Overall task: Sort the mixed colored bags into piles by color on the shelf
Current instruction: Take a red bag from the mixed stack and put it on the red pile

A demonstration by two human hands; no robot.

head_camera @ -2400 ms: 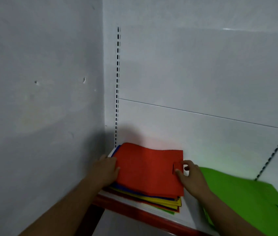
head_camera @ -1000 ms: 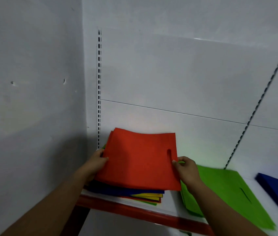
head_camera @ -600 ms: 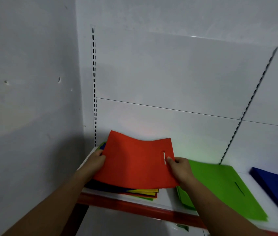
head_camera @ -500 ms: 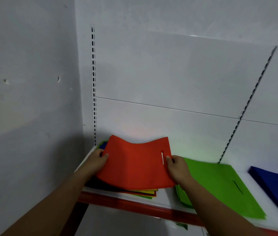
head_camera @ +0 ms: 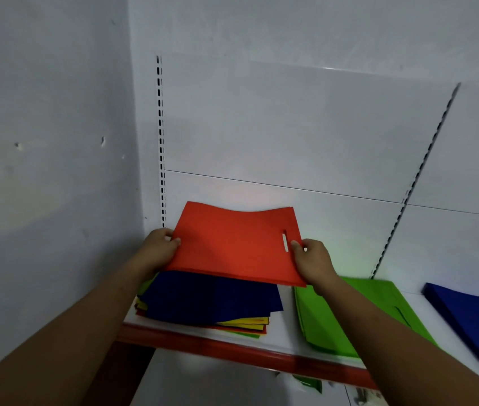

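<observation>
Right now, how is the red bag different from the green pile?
The red bag is held up by the left hand and the right hand; the green pile lies on the shelf. The red bag sags in the middle; the green pile lies flat. Both show a handle slot.

A flat red bag [head_camera: 232, 244] with a slot handle cut near its right edge is held above the shelf [head_camera: 283, 332], tilted with its far edge higher and sagging slightly in the middle. The left hand [head_camera: 159, 247] grips its left edge and the right hand [head_camera: 313, 259] pinches its right edge beside the slot. Below it a mixed stack [head_camera: 244, 325] lies at the shelf's left end, a dark blue bag [head_camera: 211, 300] on top, with yellow, red and green edges showing underneath. A green pile [head_camera: 329, 317] lies just right of the stack, and a blue pile [head_camera: 472, 317] further right.
</observation>
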